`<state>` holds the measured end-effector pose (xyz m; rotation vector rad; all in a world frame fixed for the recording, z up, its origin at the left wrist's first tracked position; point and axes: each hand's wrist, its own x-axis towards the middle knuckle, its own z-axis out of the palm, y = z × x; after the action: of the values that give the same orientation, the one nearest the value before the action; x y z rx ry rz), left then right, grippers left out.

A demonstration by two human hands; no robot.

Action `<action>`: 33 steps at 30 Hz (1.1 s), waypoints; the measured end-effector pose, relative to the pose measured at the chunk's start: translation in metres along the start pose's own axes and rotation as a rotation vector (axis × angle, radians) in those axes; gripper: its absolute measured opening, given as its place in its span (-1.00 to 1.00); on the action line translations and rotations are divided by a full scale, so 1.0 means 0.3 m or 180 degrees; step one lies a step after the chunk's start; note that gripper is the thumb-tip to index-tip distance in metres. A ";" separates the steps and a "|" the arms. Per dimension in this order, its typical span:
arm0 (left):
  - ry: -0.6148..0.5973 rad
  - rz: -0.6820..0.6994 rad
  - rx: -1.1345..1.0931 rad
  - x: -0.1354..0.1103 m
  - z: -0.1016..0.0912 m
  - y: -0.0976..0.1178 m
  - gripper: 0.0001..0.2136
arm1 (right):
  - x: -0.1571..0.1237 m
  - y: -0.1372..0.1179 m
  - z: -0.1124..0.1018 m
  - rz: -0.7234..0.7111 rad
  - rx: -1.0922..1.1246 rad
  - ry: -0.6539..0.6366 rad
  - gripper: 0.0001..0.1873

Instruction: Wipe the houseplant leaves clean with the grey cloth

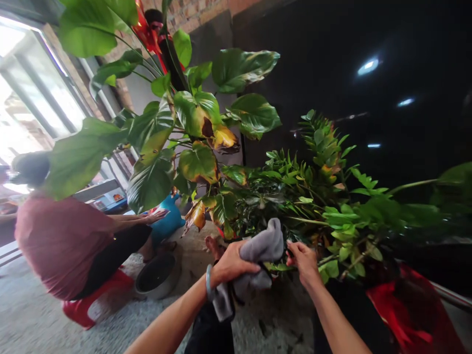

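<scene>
A grey cloth [262,243] is bunched in my left hand [233,263], with one end hanging below the wrist, which wears a pale bangle [208,282]. Just right of the cloth, my right hand [303,260] has its fingers closed in a pinch at the edge of a leafy green plant [280,196]. Whatever lies between those fingertips is too small and dark to make out. Glossy narrow leaves crowd in front of both hands.
A tall broad-leaved plant [195,108] with some yellowed leaves rises ahead. At left a person [66,241] sits on a red stool [96,295] beside a round basin [157,275] and a blue object [167,221]. Red material [409,305] lies at lower right.
</scene>
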<state>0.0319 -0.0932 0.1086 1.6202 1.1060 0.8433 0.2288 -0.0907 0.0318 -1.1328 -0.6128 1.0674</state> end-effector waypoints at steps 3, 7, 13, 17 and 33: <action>-0.0029 0.0272 -0.0174 -0.016 -0.026 0.070 -0.59 | -0.001 -0.005 -0.010 0.0111 -0.0006 -0.0055 -0.53; 0.0715 0.0911 -0.0682 0.101 -0.047 0.214 -0.63 | -0.003 -0.014 -0.008 0.0231 0.0064 -0.0184 -0.53; 0.0208 0.0115 0.0402 0.141 0.005 0.051 -0.64 | -0.004 -0.012 -0.019 0.0356 0.0190 -0.0272 -0.50; -0.0697 -0.0226 0.0533 0.047 -0.055 0.019 -0.59 | 0.002 -0.009 -0.036 0.0418 0.0264 -0.0253 -0.54; -0.0770 -0.0149 0.0288 0.026 -0.086 0.007 -0.59 | 0.001 -0.015 -0.035 0.0408 0.0371 -0.0172 -0.57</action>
<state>0.0122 -0.0779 0.1184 1.7135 1.0177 0.5564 0.2392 -0.0951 0.0324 -1.0554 -0.5187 1.2313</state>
